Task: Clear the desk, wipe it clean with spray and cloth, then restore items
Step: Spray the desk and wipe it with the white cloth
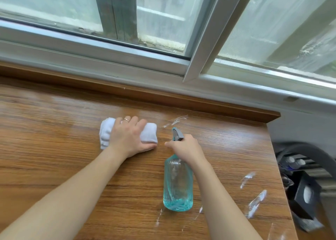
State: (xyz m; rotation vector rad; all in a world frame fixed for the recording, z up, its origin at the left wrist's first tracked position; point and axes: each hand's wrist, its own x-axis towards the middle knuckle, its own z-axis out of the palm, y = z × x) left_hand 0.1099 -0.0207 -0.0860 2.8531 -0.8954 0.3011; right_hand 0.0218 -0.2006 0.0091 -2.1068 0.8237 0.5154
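- The left hand [129, 136] lies flat, palm down, in the middle of the frame, its fingers spread over a folded white cloth [107, 133] and pressing it onto the desk [54, 130]; a ring [126, 120] shows on one finger.
- The cloth sticks out on both sides of the hand, with stacked folds at its left end.
- The right hand [185, 149], just right of centre, is closed around the neck of a spray bottle [178, 185], with one finger stretched toward the left at the trigger.
- The bottle is clear turquoise with ribbed sides and a grey nozzle [177, 134] pointing up the frame; whether its base rests on the desk or is held just above it, I cannot tell.
- The wooden desk fills the lower and left part of the frame, with white streaks [256, 203] near its right edge and a few more just above the nozzle.
- A window [163, 30] with a pale frame runs across the top of the frame, behind a raised wooden ledge [145, 96].
- Dark, blurred objects [305, 185] sit beyond the desk's right edge, at the lower right.
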